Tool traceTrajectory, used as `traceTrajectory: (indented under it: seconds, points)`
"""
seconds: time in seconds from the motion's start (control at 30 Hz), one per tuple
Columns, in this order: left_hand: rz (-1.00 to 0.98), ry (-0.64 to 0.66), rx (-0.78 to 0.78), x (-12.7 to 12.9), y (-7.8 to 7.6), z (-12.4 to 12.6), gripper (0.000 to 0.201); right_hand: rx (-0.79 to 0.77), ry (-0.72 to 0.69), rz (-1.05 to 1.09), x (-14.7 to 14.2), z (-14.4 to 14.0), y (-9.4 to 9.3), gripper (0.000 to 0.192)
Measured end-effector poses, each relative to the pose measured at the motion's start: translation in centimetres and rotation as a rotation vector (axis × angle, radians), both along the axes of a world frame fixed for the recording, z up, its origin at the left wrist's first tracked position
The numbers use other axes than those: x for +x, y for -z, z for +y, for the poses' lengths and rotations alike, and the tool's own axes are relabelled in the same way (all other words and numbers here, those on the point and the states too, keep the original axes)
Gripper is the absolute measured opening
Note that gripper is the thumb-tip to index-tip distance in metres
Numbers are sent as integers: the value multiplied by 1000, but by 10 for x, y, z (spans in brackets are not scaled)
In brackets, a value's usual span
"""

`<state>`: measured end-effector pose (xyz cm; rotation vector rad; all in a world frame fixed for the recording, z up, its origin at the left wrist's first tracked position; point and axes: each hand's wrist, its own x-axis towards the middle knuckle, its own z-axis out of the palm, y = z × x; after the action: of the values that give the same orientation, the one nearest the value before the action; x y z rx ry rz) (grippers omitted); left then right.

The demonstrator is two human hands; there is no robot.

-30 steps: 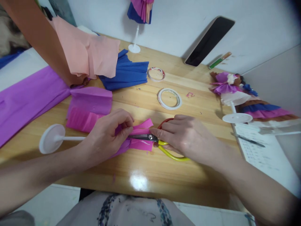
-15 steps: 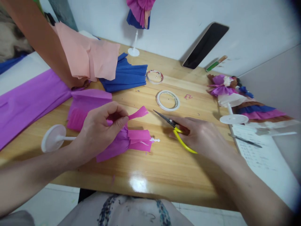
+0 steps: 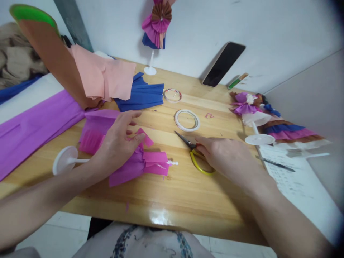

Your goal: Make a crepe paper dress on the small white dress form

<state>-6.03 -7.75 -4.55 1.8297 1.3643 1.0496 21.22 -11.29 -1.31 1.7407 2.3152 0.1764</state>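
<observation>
My left hand (image 3: 118,141) is open, its fingers and thumb apart, over the pink paper pieces. Just beyond its thumb is a small pink paper strip (image 3: 147,138), which seems to rest loose by the thumb tip. Under and beside that hand lies a small pink and purple paper dress (image 3: 156,157) on a white stand, whose round base (image 3: 64,161) points left. The scissors (image 3: 197,157), with yellow handles, are in my right hand (image 3: 228,154), blades pointing up and left, low over the table. Part of the dress is hidden by my left hand.
Two tape rolls, one white roll (image 3: 187,120) and one thinner roll (image 3: 172,95), lie ahead. Blue paper (image 3: 147,96), peach paper (image 3: 107,79) and a brown roll (image 3: 59,61) fill the left. A phone (image 3: 224,64) leans on the wall. Paper-dressed dolls (image 3: 245,104) and a notebook (image 3: 285,179) are right.
My left fingers have opened from their pinch, and the pink strip is now lower, below the thumb. My right hand has moved slightly left and down with the scissors. The view has shifted a little.
</observation>
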Motion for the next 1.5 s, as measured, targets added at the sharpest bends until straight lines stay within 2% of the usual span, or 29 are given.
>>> traceTrajectory:
  seconds: [0.07, 0.17, 0.23, 0.33, 0.43, 0.67, 0.73, 0.8, 0.87, 0.97, 1.07, 1.13, 1.23, 1.4, 1.5]
  points:
    - [-7, -12, 44, -1, 0, 1, 30, 54, -55, 197, -6, 1, 4, 24]
    - [7, -12, 97, -3, -3, 2, 3, 45, -230, 574, -16, 1, 8, 21]
    - [36, 10, 136, -3, -5, 3, 6, 8, -352, 736, -24, 1, 8, 21]
    - [53, 38, 159, -4, -5, 5, 16, -34, -464, 836, -36, 2, 6, 19]
    - [48, 76, 93, -7, 0, 6, 32, -66, -499, 875, -44, 3, 6, 19]
    - [-59, 59, -5, -9, 6, 5, 43, 32, -443, 942, -50, 12, 14, 15]
    - [-100, 73, -24, -9, 4, 2, 49, 23, -409, 912, -50, 14, 14, 16]
    - [-66, 111, -17, -10, 0, -3, 45, -23, -408, 888, -48, 15, 11, 17]
    - [56, 164, 38, -10, -6, -10, 34, -100, -425, 877, -45, 14, 7, 18]
    - [208, 275, 218, -10, -13, -20, 20, -192, -449, 875, -40, 11, 2, 12]
    - [316, 385, 316, -9, -13, -28, 30, -217, -458, 852, -40, 8, 3, 10]
    - [399, 409, 337, -7, -9, -31, 38, -217, -465, 835, -41, 8, 6, 11]
    - [501, 408, 360, -6, -3, -34, 37, -192, -472, 848, -43, 9, 10, 17]
    - [462, 441, 507, -6, 6, -39, 17, -154, -461, 886, -45, 12, 13, 22]
    - [404, 478, 620, -6, 7, -39, 14, -161, -441, 914, -46, 14, 15, 21]
